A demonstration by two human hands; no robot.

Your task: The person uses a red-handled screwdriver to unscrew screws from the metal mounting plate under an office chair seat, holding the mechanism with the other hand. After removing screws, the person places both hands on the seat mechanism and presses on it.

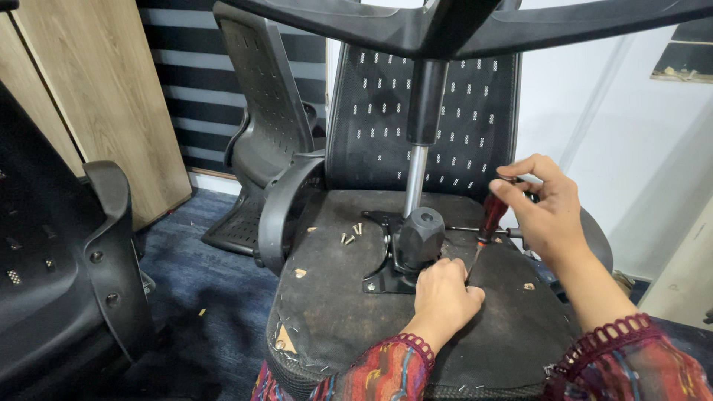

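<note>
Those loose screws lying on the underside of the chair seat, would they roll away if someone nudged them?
Probably only a little. The screws lie on the rough dark seat underside, which likely grips them. Their heads would tend to make them curl in an arc. They look small and light, so a brush from the left hand could scatter them.

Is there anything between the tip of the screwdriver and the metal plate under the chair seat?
Nothing visible. The right hand holds the screwdriver tilted, and its tip comes down beside the left hand, which rests at the plate. The exact contact point is hidden behind the left hand's fingers.
</note>
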